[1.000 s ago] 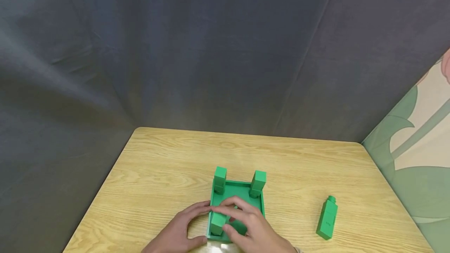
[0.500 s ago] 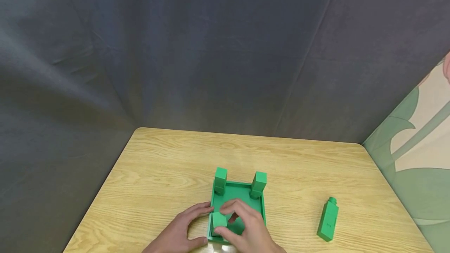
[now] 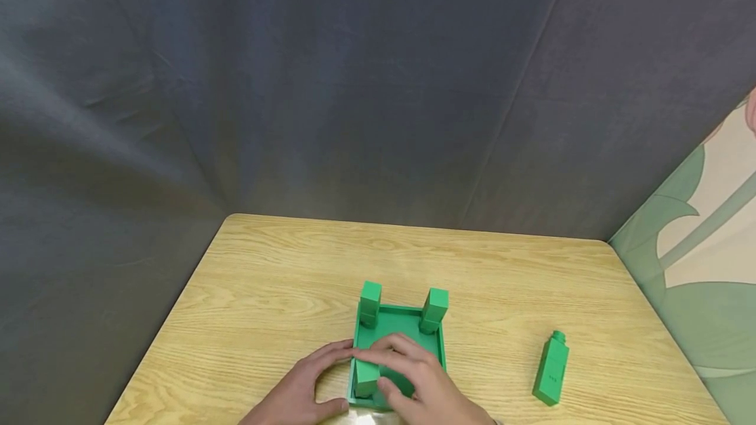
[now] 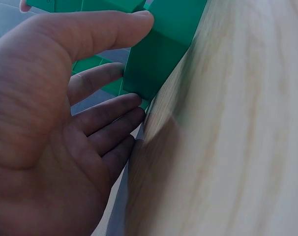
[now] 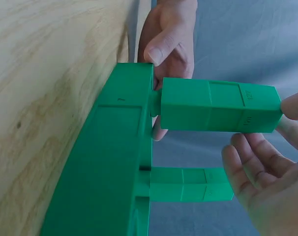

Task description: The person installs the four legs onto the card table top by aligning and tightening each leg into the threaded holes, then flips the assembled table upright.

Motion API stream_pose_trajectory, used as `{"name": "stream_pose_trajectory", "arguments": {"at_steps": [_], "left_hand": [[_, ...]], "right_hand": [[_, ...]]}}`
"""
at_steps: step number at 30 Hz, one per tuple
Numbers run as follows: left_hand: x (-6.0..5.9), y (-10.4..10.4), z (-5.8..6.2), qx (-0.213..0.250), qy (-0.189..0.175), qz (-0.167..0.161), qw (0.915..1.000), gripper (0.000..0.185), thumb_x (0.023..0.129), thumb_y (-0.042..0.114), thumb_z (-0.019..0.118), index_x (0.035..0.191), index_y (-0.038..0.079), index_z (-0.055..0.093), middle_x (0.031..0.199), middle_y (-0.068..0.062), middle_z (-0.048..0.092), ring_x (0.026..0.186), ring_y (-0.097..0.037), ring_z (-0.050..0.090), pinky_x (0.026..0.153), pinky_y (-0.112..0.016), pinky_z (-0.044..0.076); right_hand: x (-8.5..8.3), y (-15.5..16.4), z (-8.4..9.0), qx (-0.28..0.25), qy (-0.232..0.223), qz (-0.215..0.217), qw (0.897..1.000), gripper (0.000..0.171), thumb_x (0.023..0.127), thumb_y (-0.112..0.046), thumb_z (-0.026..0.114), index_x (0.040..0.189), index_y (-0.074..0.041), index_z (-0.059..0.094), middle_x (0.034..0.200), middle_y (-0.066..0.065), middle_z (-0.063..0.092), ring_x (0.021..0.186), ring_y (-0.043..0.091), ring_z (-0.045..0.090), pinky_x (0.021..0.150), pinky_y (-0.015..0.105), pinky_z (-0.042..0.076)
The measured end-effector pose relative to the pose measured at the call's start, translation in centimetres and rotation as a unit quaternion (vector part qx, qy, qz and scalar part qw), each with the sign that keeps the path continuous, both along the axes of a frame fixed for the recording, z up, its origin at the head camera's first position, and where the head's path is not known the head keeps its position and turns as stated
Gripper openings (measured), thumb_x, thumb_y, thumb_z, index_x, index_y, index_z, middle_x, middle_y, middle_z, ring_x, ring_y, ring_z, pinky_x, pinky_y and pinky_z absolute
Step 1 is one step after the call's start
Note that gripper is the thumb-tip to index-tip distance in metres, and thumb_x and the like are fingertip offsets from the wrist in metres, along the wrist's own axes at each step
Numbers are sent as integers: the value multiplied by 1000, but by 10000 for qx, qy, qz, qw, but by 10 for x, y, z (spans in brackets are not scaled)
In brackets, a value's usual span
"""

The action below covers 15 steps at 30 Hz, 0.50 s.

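A green square base (image 3: 434, 346) lies on the wooden table (image 3: 283, 281), with upright green posts at its far-left (image 3: 370, 300) and far-right (image 3: 435, 307) corners. My right hand (image 3: 380, 366) grips a third post (image 3: 365, 378) standing at the near-left corner. In the right wrist view this post (image 5: 218, 105) sits in the base (image 5: 109, 162), my thumb (image 5: 294, 105) on its top end. My left hand (image 3: 339, 376) holds the base's left edge between thumb and fingers; the left wrist view shows its thumb (image 4: 104, 29) over the base corner (image 4: 159, 59).
A loose green post (image 3: 550, 367) stands on the table to the right of the base. A dark grey cloth backdrop (image 3: 354, 84) hangs behind the table. A green and cream panel (image 3: 697, 267) borders the right side.
My right hand has shifted its fingers round the near-left post, covering its top, opening over it, then closing down again. The left hand and the base have stayed put.
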<state>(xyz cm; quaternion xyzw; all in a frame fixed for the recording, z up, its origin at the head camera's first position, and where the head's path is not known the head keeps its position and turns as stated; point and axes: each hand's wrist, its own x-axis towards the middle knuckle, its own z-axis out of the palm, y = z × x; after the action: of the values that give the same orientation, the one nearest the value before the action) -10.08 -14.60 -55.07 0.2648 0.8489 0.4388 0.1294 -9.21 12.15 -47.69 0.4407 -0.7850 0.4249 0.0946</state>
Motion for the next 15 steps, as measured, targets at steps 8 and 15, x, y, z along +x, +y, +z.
{"name": "stream_pose_trajectory", "arguments": {"at_steps": [8, 15], "left_hand": [[0, 0, 1, -71, 24, 23, 10000, 69, 91, 60, 68, 152, 42, 43, 159, 7, 42, 142, -38, 44, 103, -68, 41], [0, 0, 0, -92, 89, 20, 9999, 70, 91, 59, 68, 153, 38, 44, 158, 5, 42, 141, -38, 45, 103, -66, 43]], "right_hand": [[1, 1, 0, 80, -195, -298, 9993, 44, 99, -18, 68, 142, -23, 59, 127, -14, 59, 111, 6, 58, 88, 26, 54], [0, -6, -8, -241, 28, -890, 9957, 41, 91, -26, 80, 126, -19, 62, 115, -10, 63, 95, 10, 62, 76, 25, 57]]}}
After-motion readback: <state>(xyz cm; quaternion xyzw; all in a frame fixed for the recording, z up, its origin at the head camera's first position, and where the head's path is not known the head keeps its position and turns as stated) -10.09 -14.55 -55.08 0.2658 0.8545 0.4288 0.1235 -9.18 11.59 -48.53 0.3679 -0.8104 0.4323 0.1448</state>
